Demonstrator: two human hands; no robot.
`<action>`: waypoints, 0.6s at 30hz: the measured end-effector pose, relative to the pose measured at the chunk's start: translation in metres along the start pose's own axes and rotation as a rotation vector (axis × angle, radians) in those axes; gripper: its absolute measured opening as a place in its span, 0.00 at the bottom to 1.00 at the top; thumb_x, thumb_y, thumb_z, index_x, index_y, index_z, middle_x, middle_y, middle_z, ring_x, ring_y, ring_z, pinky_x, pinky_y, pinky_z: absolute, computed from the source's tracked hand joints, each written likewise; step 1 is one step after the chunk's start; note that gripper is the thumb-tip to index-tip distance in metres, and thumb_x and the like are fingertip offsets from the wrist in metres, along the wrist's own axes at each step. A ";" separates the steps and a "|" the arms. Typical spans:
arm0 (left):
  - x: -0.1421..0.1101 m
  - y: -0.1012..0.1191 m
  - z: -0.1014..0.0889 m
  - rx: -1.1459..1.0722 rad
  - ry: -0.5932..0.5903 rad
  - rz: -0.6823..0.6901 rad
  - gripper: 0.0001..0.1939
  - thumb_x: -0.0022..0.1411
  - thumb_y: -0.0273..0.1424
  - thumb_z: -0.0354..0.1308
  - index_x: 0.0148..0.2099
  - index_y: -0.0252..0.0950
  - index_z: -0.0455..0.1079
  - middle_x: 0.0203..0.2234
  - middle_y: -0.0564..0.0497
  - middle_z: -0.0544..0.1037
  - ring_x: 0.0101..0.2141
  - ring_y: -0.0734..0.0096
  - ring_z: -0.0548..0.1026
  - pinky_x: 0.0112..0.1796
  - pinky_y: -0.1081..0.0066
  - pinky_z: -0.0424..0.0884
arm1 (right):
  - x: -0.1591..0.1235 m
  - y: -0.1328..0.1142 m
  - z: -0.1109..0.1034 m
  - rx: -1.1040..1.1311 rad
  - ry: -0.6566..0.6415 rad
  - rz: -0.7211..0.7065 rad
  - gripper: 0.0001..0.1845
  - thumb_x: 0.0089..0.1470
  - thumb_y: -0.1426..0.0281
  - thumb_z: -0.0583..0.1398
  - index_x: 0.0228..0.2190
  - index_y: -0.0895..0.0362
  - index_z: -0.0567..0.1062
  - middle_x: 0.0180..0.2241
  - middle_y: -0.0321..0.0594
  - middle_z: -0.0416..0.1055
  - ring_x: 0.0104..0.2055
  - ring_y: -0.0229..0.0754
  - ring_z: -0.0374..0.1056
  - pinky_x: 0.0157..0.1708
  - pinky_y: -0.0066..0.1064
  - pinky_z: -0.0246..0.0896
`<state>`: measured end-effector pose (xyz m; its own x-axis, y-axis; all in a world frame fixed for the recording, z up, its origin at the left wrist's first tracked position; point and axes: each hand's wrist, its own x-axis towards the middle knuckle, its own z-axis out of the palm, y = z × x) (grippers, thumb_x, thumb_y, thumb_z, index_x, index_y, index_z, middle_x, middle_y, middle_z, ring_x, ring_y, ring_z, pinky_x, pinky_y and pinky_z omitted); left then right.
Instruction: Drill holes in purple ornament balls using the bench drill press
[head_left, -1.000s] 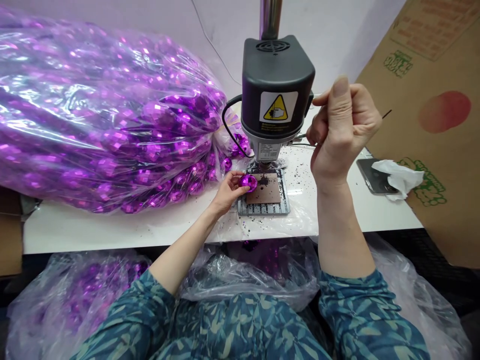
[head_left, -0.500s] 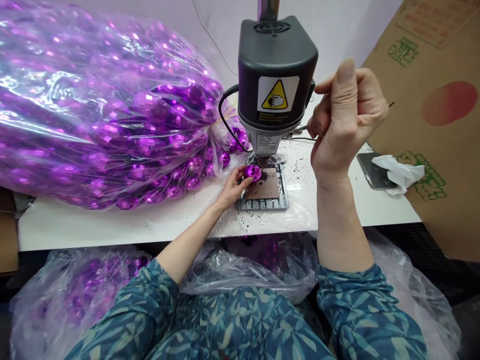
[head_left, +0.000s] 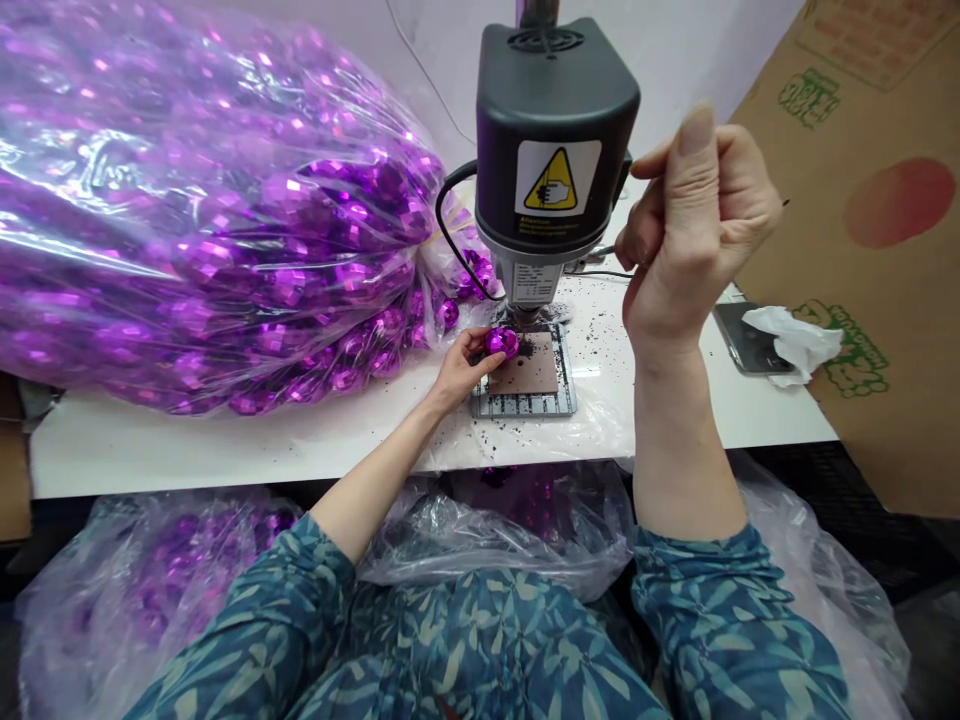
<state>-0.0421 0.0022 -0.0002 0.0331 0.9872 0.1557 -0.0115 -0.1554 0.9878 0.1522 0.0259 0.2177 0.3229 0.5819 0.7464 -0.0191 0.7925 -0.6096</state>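
Observation:
My left hand [head_left: 457, 372] pinches a small purple faceted ball [head_left: 501, 342] and holds it on the brown pad of the drill press base [head_left: 525, 402], right under the spindle. The dark grey drill press head [head_left: 553, 140] with a yellow warning label stands above it. My right hand [head_left: 694, 225] is raised at the right of the machine, fingers curled round its thin metal lever [head_left: 615, 272], whose tip sticks out past my knuckles.
A huge clear bag of purple balls [head_left: 202, 220] fills the left of the white table [head_left: 225, 450]. Black drill dust lies round the base. A phone [head_left: 739, 345] with a tissue [head_left: 795, 340] lies right, beside a cardboard box [head_left: 877, 230]. More plastic bags [head_left: 142, 580] sit below.
My left hand has slid the purple ball a little further in under the spindle. My right hand stays curled on the lever, and the view has tilted slightly.

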 end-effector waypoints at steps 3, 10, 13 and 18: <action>0.002 0.002 0.001 0.026 -0.056 -0.003 0.36 0.59 0.52 0.73 0.59 0.36 0.68 0.56 0.38 0.81 0.59 0.52 0.79 0.63 0.52 0.73 | -0.001 -0.001 0.000 -0.013 0.009 0.012 0.39 0.47 0.28 0.55 0.23 0.53 0.65 0.13 0.26 0.47 0.12 0.27 0.43 0.12 0.33 0.36; 0.001 0.000 0.007 0.052 -0.092 0.002 0.36 0.59 0.54 0.72 0.59 0.36 0.69 0.53 0.40 0.83 0.56 0.54 0.81 0.59 0.52 0.77 | -0.001 0.000 -0.002 0.001 -0.011 0.025 0.37 0.49 0.30 0.55 0.24 0.53 0.64 0.13 0.26 0.45 0.13 0.27 0.43 0.14 0.31 0.39; 0.000 -0.002 0.009 0.082 -0.098 -0.006 0.36 0.61 0.54 0.71 0.59 0.36 0.68 0.53 0.39 0.83 0.55 0.54 0.82 0.58 0.52 0.78 | -0.001 0.001 -0.002 -0.038 -0.007 0.029 0.37 0.50 0.31 0.54 0.24 0.54 0.64 0.13 0.26 0.46 0.13 0.26 0.44 0.14 0.29 0.39; 0.001 -0.002 0.009 0.142 -0.085 0.011 0.34 0.62 0.53 0.70 0.60 0.36 0.68 0.55 0.38 0.81 0.56 0.51 0.81 0.58 0.51 0.78 | -0.002 0.000 -0.001 -0.018 0.008 0.020 0.37 0.49 0.32 0.55 0.24 0.54 0.65 0.13 0.26 0.47 0.13 0.26 0.43 0.14 0.29 0.37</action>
<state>-0.0328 0.0030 -0.0016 0.1184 0.9800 0.1601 0.1293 -0.1751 0.9760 0.1524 0.0244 0.2160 0.3304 0.5963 0.7316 -0.0086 0.7770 -0.6295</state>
